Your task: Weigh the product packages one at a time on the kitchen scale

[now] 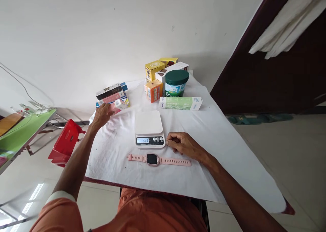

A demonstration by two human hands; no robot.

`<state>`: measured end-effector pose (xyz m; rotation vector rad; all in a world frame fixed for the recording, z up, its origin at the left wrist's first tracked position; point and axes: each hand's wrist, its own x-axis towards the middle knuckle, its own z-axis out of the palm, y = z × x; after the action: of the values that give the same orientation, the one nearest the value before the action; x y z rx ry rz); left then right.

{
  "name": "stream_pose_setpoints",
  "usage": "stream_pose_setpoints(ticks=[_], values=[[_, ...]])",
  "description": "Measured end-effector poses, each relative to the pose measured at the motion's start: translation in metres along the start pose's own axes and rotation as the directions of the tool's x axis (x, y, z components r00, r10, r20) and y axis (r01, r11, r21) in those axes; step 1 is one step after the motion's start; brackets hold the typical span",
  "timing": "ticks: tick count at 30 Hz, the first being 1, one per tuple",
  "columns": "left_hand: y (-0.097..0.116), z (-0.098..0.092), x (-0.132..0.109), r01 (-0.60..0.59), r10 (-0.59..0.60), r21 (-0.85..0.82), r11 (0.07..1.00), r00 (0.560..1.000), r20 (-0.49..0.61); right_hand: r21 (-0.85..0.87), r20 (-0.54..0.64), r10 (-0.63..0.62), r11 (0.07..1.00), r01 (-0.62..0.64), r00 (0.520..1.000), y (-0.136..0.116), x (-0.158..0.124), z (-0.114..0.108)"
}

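At the left of the table my left hand [103,114] has its fingers closed on the near end of a small pink and white box [119,105], beside a pile of flat boxes. My right hand [182,144] rests curled on the cloth, touching or almost touching the right corner of a white kitchen scale [148,122]; nothing shows in its fingers. The scale's pan is bare, and its lit display [143,140] seems to read 363. In front of the scale lies a pink smartwatch [152,159], its strap stretched out flat to both sides.
Behind the scale stand a green-lidded tub [176,84], an orange box [154,91], yellow boxes [154,68] and a long green and white box [180,103]. A black and white box [109,91] tops the left pile. A red chair [66,142] stands left of the table.
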<state>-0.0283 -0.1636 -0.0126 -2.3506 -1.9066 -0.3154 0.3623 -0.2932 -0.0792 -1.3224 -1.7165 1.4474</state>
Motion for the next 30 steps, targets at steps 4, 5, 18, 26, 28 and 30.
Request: stream_pose_setpoints(ticks=[4, 5, 18, 26, 28, 30], values=[[0.035, -0.028, 0.004, -0.161, 0.158, -0.063, 0.985, 0.986, -0.053, -0.016, -0.011, -0.018, 1.000, 0.018, 1.000, -0.003, -0.001, 0.000], [0.049, -0.033, 0.004, -0.218, 0.215, -0.080, 0.973, 0.976, -0.042, -0.018, -0.015, -0.018, 1.000, 0.017, 1.000, -0.004, -0.001, 0.000], [0.161, -0.008, -0.003, -0.484, 0.506, -0.153, 0.862, 0.840, 0.195, 0.027, 0.003, -0.035, 0.999, 0.035, 0.999, -0.002, -0.002, 0.000], [0.143, -0.022, -0.011, -0.464, 0.460, -0.273, 0.843, 0.884, -0.085, 0.049, 0.033, -0.041, 0.998, 0.039, 0.999, -0.002, -0.003, -0.003], [0.139, -0.030, -0.015, -0.447, 0.409, -0.308, 0.840, 0.894, -0.181, 0.069, 0.044, -0.039, 0.997, 0.036, 0.998, -0.003, -0.003, -0.003], [0.136, -0.037, -0.018, -0.440, 0.380, -0.316, 0.841, 0.895, -0.234, 0.070, 0.042, -0.037, 0.997, 0.034, 0.998, -0.003, -0.003, -0.003]])
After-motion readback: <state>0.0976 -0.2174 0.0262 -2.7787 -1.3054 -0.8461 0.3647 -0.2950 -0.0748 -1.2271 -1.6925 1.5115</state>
